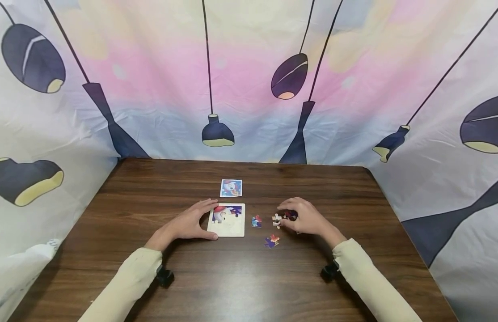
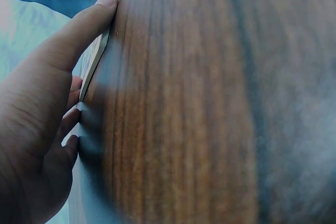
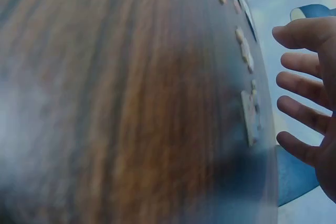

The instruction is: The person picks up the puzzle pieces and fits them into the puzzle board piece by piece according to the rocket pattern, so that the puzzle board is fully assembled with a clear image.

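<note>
My left hand (image 1: 188, 221) holds the left side of a white puzzle tray (image 1: 237, 229), thumb at its near edge and fingers at its far edge. In the left wrist view the thumb (image 2: 97, 17) presses on the tray rim (image 2: 94, 66). Part of a picture with a red hat and white animal fills the tray's upper half. My right hand (image 1: 307, 217) hovers over loose pieces, its fingers (image 3: 302, 85) spread and holding nothing. Close to its fingertips lie a white puzzle piece (image 1: 276, 219) and dark pieces (image 1: 290, 214), partly hidden by the hand.
A blue-and-red puzzle piece (image 1: 256, 221) lies right of the tray, with purple and orange pieces (image 1: 272, 241) nearer me. Behind the tray is a small picture card (image 1: 231, 188). The brown wooden table (image 1: 241, 281) meets a lamp-printed curtain (image 1: 249, 89) at the back.
</note>
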A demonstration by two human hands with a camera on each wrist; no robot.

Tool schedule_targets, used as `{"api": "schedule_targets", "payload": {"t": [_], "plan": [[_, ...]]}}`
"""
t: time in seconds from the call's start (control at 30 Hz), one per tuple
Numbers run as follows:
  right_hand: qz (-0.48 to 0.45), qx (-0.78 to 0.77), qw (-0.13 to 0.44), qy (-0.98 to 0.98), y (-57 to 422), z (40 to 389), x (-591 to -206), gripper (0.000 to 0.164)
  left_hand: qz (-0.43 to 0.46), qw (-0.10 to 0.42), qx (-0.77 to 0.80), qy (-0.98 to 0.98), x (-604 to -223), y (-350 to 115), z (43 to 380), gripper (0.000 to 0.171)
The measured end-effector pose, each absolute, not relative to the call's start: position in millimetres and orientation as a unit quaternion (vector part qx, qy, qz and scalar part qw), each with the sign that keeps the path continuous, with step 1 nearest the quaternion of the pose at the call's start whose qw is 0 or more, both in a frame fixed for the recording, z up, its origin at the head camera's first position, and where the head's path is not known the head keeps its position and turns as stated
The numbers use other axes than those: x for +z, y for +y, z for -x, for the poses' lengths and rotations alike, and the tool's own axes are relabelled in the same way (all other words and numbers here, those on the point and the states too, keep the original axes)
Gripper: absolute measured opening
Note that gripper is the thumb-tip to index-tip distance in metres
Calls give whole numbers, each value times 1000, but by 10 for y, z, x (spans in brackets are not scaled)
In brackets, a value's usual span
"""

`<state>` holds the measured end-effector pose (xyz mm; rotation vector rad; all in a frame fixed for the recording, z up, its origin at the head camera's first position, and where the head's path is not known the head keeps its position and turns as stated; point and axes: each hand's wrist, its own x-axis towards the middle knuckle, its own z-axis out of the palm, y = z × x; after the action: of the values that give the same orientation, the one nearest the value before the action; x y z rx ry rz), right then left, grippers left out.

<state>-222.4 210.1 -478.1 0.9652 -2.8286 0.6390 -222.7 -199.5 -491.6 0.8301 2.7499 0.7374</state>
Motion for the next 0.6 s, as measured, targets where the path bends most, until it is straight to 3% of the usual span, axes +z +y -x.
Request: {"api": "schedule_targets", "payload": {"t": [0.6], "plan": [[-312, 181, 20, -933, 2139, 2230, -4873, 38, -281, 83, 246, 924, -4907, -2001, 2205, 113]]}}
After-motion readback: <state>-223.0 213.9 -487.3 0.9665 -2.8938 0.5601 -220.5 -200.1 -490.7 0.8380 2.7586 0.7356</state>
